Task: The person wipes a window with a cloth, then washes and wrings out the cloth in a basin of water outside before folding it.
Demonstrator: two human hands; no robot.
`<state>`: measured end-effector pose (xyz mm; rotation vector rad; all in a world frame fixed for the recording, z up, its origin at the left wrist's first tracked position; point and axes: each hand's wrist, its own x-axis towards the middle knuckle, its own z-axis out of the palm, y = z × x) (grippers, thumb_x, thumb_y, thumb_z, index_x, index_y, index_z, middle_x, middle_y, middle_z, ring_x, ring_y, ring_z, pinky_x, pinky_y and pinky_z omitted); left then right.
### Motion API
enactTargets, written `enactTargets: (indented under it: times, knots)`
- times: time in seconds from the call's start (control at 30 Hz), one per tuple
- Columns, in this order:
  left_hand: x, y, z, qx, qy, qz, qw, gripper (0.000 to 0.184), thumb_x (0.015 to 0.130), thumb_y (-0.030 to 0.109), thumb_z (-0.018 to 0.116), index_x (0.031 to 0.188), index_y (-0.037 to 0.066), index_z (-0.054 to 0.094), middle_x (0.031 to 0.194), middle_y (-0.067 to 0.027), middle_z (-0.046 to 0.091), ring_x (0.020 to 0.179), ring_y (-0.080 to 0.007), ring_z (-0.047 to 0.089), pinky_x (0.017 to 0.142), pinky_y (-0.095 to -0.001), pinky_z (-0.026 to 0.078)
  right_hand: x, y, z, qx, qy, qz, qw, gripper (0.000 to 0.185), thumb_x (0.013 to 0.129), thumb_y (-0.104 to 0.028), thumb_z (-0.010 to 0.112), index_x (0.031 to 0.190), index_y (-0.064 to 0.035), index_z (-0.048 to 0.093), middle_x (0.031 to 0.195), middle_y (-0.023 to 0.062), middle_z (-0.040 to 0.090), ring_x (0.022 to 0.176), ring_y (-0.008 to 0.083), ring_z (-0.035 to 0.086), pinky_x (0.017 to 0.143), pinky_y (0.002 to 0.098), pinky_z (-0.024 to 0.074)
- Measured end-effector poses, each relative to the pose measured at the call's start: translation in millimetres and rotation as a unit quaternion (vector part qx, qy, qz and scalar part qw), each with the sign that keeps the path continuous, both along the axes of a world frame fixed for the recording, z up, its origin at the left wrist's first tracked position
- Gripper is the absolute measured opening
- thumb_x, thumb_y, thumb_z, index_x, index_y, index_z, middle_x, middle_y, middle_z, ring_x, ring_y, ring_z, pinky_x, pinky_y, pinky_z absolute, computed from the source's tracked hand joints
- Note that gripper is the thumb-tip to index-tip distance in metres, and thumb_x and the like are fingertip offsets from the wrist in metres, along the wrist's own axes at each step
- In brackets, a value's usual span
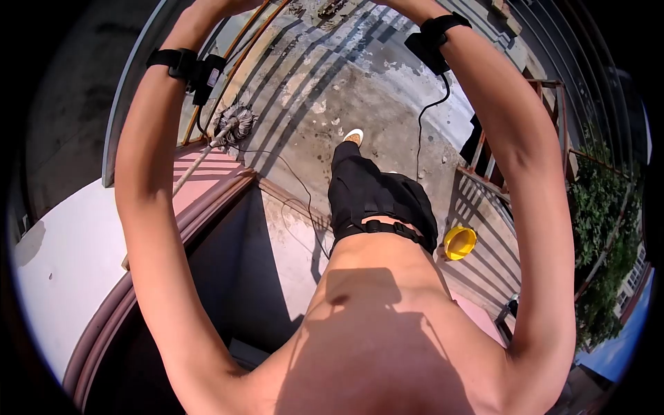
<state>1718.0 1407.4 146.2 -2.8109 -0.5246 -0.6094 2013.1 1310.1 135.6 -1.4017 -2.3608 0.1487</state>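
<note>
Both my arms are raised forward in a wide curve to the top edge of the head view. Only the base of my left hand (232,5) shows at the edge, and its fingers are cut off. Of my right hand (398,3) just a sliver near the wrist is visible, fingers out of frame. Whether either holds anything is hidden. A black strapped device (206,79) sits on my left forearm, nearest the rusty railing bars. Another black strapped device (427,52) is on my right forearm. Thin dark cables run down from both.
A string mop (236,124) leans by the pink ledge (197,176) on the left. A yellow bucket (460,243) stands right of my black trousers (377,197). Rusty metal railing (553,104) and green plants (602,235) are at the right. Striped shadows cross the worn concrete floor (304,131).
</note>
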Motion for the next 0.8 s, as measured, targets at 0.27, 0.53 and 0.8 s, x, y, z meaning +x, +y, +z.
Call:
enactTargets:
  times: [0.27,0.53,0.8]
  knots:
    - [-265,-88,-249,-0.376,0.270,0.389,0.797,0.056,0.083,0.020,0.068,0.134,0.007,0.052,0.122,-0.0271,0.062,0.113,-0.0446,0.058,0.099,-0.0482,0.048,145,-183,-148,-0.395,-0.146,-0.488,0.765,0.047,0.073,-0.026,0.073,0.115,-0.0056,0.064,0.116,0.0193,0.068,0.109,0.0362,0.066,0.090,0.0444,0.0537]
    - [-314,-279,-326,-0.614,0.418,0.427,0.516,0.054,0.083,0.030,0.070,0.130,0.005,0.061,0.123,-0.0229,0.065,0.120,-0.0357,0.060,0.101,-0.0401,0.047,111,-631,-220,-0.556,0.063,-0.706,0.434,0.041,0.068,-0.021,0.077,0.096,0.0080,0.070,0.091,0.0223,0.072,0.084,0.0327,0.072,0.071,0.0424,0.0575]
    - [-171,-110,-370,-0.568,0.409,0.248,0.670,0.047,0.086,0.029,0.064,0.128,0.007,0.063,0.105,-0.0205,0.072,0.101,-0.0332,0.069,0.087,-0.0400,0.052,-132,-785,-222,-0.430,0.448,-0.778,0.098,0.035,0.073,-0.021,0.077,0.100,0.0010,0.069,0.083,0.0082,0.066,0.066,0.0203,0.064,0.054,0.0349,0.0515]
